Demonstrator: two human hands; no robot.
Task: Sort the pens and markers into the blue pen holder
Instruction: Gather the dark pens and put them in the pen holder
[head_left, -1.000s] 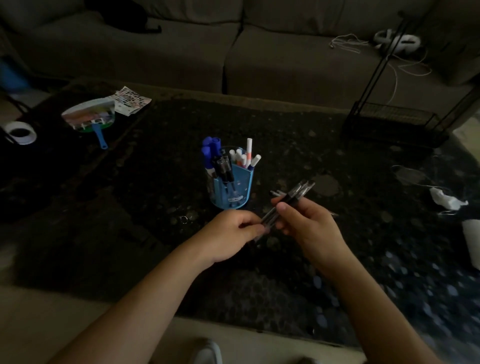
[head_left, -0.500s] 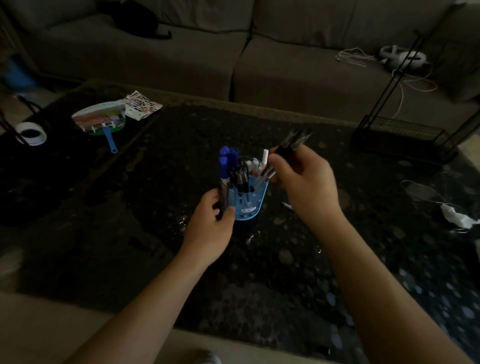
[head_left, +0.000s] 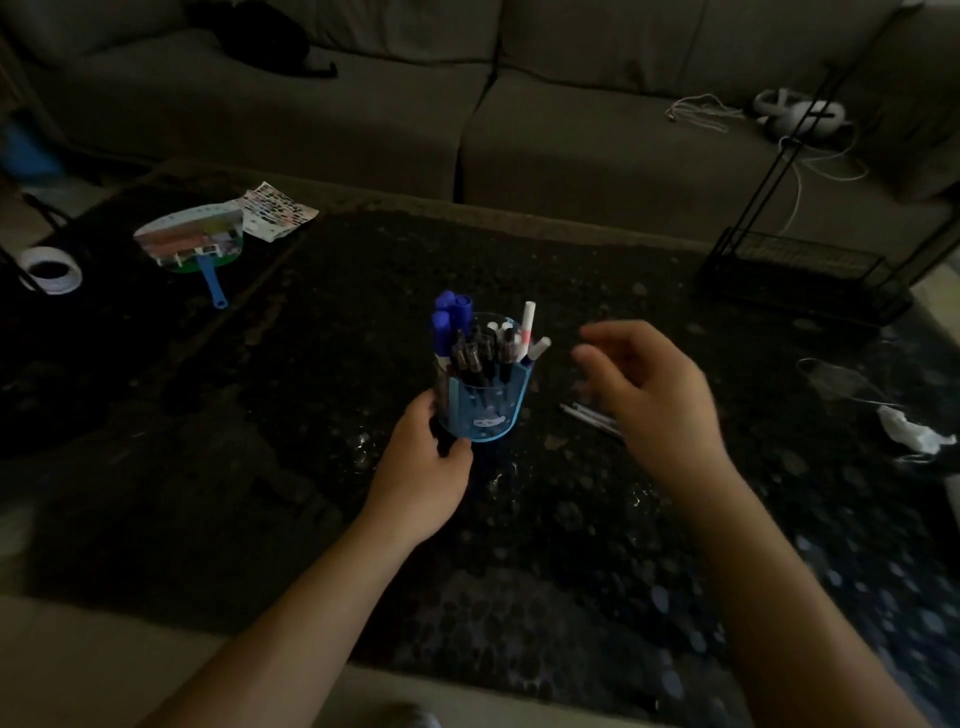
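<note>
Now left hand (head_left: 423, 467) grips blue pen holder (head_left: 485, 402); right hand (head_left: 649, 395) hovers beside, open, empty.

Left hand (head_left: 421, 470) and right hand (head_left: 652, 395) are both bare, without rings, watch or gloves. Both forearms are uncovered to the lower frame edge; no sleeve shows. The right fingertips (head_left: 584, 358) appear blurred
</note>
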